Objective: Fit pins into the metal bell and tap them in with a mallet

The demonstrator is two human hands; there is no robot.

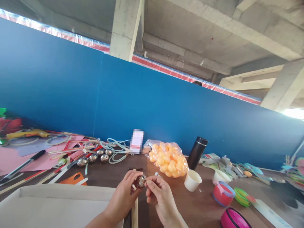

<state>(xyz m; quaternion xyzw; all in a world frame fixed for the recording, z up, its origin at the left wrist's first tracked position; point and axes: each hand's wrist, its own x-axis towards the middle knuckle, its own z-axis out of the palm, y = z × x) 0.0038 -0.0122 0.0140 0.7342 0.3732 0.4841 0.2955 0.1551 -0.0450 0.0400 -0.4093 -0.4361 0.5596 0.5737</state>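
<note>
Your hands, left (123, 194) and right (158, 193), pinch a small steel ball (142, 181) between closed fingertips, just in front of the bag of orange balls (168, 160). Looks early on: four more steel balls (93, 157) wait left of that bag. No readable writing; the card's label is blurred.

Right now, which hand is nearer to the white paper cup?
The right hand. It is just left of the white paper cup, with bare table between; the left hand is farther left, beyond the right one.
</note>
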